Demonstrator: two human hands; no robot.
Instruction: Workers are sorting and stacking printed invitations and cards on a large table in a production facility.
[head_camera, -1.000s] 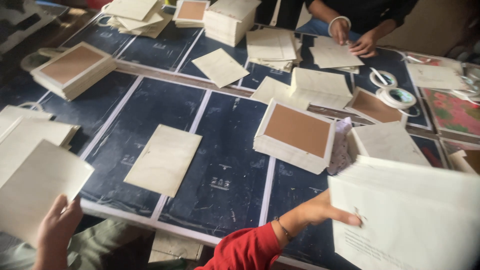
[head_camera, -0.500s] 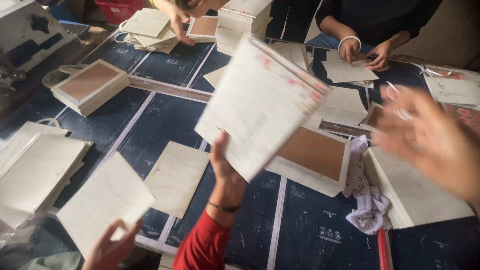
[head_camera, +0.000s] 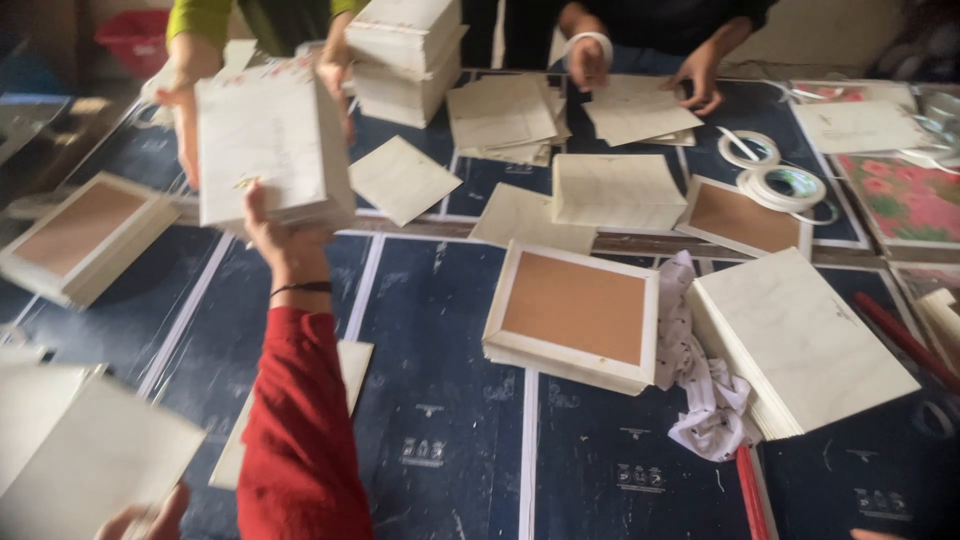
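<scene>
Right hand (head_camera: 275, 235), red sleeve: gripped white box (head_camera: 268, 145) by its lower edge, a co-worker's hands alongside. Left hand (head_camera: 150, 520): grasped white card sheet (head_camera: 95, 465) at bottom left.

A white flat box (head_camera: 268, 145) is held up over the counter (head_camera: 440, 330). Two open shallow white boxes with brown insides (head_camera: 575, 312) (head_camera: 78, 235) lie below; a white stack of boxes (head_camera: 402, 50) stands at the far edge.
</scene>
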